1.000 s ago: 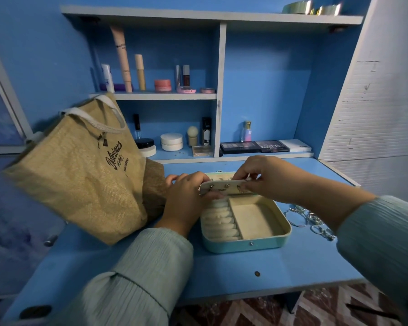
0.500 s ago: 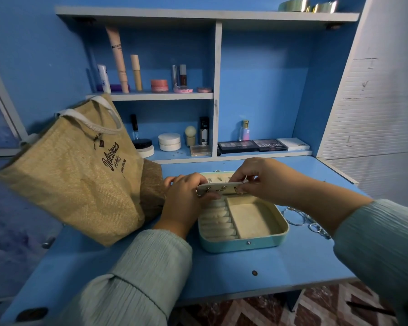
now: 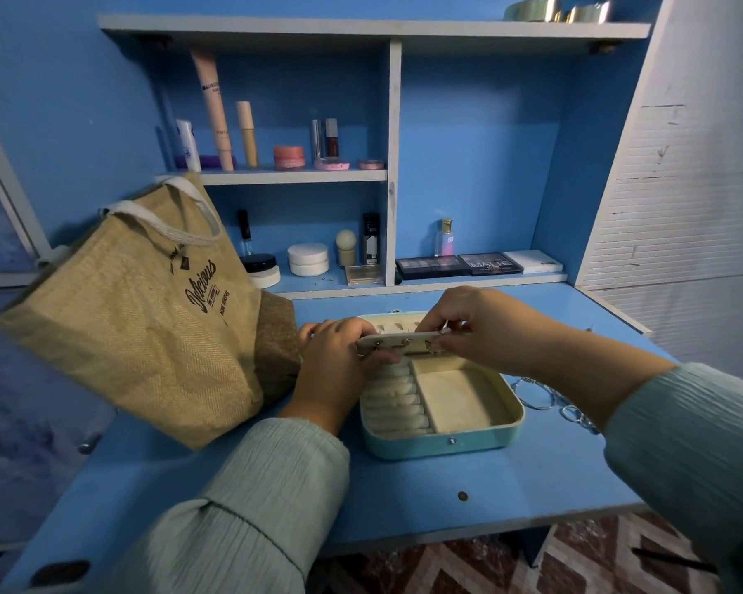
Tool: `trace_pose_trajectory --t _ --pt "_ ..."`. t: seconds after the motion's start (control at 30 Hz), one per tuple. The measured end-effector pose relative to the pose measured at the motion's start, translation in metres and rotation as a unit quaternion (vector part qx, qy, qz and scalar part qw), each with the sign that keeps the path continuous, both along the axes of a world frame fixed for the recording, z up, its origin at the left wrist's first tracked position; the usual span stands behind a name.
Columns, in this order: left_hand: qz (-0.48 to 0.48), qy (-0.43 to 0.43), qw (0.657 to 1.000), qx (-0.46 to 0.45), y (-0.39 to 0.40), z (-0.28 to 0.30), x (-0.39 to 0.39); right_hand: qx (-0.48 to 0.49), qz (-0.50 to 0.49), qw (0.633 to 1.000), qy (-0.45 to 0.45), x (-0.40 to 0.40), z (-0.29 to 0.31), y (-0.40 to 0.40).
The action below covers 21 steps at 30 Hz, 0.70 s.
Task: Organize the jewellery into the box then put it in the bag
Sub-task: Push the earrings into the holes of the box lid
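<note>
- My left hand [image 3: 337,362] is pinching the left end of the earring panel [image 3: 397,341], fingers curled round it.
- My right hand [image 3: 483,325] is pinching its right end.
- The panel is hovering over the far side of the open jewellery box [image 3: 440,441]; the jute bag [image 3: 134,319] is standing to the left.

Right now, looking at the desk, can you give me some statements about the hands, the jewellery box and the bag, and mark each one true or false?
1. Both hands hold a slim cream earring panel above the open turquoise jewellery box. True: the left hand and the right hand each grip one end.
2. The box's square right compartment is full of rings. False: it shows only bare lining.
3. The brown jute tote bag stands left of the box. True.
4. The silver chains and rings lie inside the bag. False: they lie on the blue desk, right of the box.
5. The box is closed. False: it is open.
</note>
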<state>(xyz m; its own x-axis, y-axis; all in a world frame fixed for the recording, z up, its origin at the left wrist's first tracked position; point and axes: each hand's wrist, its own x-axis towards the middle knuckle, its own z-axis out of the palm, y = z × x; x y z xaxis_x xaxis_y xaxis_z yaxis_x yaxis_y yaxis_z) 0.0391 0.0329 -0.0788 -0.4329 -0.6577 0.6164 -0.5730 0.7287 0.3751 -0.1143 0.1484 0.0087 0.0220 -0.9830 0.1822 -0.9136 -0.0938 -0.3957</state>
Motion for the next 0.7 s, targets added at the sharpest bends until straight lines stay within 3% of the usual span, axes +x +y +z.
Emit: trace_pose_trajectory --t 0.17,0.57,0.7 --pt "-0.005 -0.01 0.999 0.043 0.001 0.003 0.0 -0.039 -0.008 0.999 -0.02 -0.005 0.0 0.004" --pt "-0.024 -0.013 0.987 0.161 0.014 0.009 0.011 -0.063 -0.105 0.992 0.033 -0.023 -0.002 0.027" --pt "-0.049 0.012 0.99 0.128 0.033 0.018 0.021 -0.063 -0.115 0.991 0.036 -0.022 -0.007 0.03"
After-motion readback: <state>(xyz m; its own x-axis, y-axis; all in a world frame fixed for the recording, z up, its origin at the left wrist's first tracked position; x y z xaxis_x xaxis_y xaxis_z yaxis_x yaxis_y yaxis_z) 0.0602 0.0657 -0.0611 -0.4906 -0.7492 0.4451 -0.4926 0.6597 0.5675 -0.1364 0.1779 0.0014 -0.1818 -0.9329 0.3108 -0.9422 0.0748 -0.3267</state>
